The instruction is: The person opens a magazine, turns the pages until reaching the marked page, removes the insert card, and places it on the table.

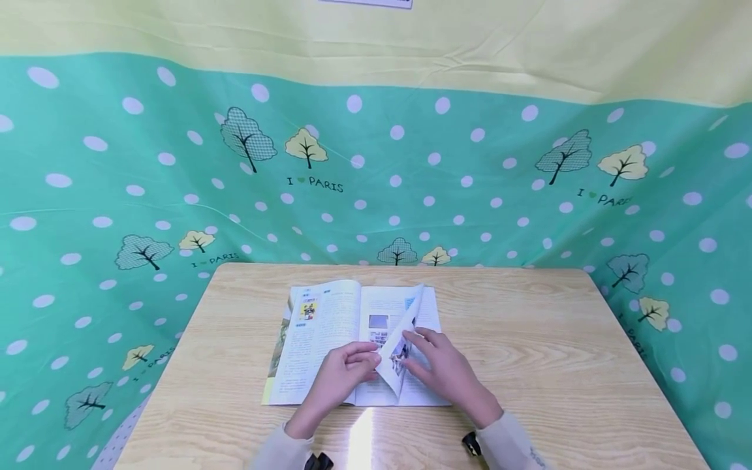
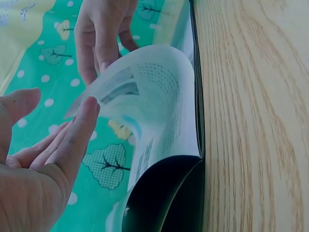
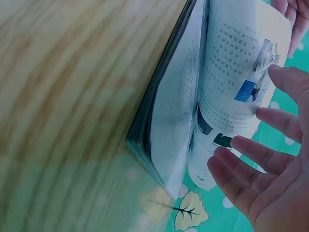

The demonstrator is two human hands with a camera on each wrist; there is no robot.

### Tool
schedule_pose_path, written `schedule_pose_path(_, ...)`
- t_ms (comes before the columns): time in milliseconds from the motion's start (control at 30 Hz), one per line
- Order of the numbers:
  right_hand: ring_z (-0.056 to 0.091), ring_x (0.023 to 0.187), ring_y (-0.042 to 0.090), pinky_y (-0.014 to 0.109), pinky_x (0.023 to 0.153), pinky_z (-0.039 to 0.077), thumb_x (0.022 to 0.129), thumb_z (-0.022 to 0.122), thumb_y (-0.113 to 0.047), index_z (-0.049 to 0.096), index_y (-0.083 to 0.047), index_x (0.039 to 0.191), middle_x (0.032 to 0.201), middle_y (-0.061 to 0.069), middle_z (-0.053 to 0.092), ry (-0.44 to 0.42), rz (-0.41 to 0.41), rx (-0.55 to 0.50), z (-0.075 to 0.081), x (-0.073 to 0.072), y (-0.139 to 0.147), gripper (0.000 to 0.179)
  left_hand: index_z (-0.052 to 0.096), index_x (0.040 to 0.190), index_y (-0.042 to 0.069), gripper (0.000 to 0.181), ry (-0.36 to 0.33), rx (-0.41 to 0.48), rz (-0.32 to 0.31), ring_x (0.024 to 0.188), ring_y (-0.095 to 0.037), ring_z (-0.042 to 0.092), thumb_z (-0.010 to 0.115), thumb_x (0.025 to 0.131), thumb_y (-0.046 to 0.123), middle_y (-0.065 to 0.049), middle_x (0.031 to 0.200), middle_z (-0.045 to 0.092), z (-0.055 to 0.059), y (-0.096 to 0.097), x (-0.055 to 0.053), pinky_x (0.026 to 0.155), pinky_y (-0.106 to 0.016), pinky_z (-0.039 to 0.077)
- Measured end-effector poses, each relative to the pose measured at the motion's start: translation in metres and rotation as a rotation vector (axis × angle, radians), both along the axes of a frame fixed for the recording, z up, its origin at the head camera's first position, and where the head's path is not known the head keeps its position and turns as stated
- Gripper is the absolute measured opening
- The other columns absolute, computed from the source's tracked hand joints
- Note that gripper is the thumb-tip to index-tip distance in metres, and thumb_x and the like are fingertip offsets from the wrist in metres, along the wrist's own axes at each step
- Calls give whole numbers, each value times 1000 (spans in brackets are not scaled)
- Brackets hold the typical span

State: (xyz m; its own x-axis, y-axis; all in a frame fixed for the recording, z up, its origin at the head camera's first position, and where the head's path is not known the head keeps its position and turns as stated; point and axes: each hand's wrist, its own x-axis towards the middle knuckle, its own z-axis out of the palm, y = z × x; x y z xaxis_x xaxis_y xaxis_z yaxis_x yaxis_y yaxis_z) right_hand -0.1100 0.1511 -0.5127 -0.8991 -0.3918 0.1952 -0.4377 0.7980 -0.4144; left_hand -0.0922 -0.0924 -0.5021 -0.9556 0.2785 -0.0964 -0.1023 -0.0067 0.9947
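Observation:
An open book [image 1: 320, 339] lies on the wooden table, with printed text and small pictures on its pages. One page [image 1: 405, 326] stands lifted and curled over the right half, between the two hands. My left hand [image 1: 346, 369] is at the left of this page; in the left wrist view its thumb stands apart from its fingers [image 2: 72, 140], and the index fingertip is right at the page. From the other side my right hand [image 1: 443, 365] meets the page, its fingers [image 3: 260, 150] spread and fairly straight against the printed face.
The table [image 1: 529, 339] extends around the book on every side. Behind it hangs a green dotted cloth [image 1: 470, 196] with tree prints. A bright streak of light [image 1: 360, 437] lies on the table in front of the book.

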Motion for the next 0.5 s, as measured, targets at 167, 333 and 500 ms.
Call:
schedule_pose_path(167,54,124,36,54,96,54,93,70,-44,57,-23,143,142,15,54,7,29,13,1,1,-4,55,61,125,-11,39,1,-8,-1,92,-38,71,71,94,10,-24,105,71,2,5,1,76,-35,64)
schedule_pose_path(333,55,124,35,54,96,55,94,70,-43,57,-22,143,140,14,54,20,33,29,3,1,-7,55,62,124,-10,37,0,-54,7,81,-33,73,71,90,2,-22,96,72,1,7,0,72,-32,64)
schedule_pose_path(500,54,126,34,53,97,54,95,68,-46,55,-24,145,143,13,52,-22,9,66,5,2,-6,56,65,121,-7,35,13,-118,18,73,-25,73,72,89,3,-13,89,74,-5,3,-1,70,-31,64)
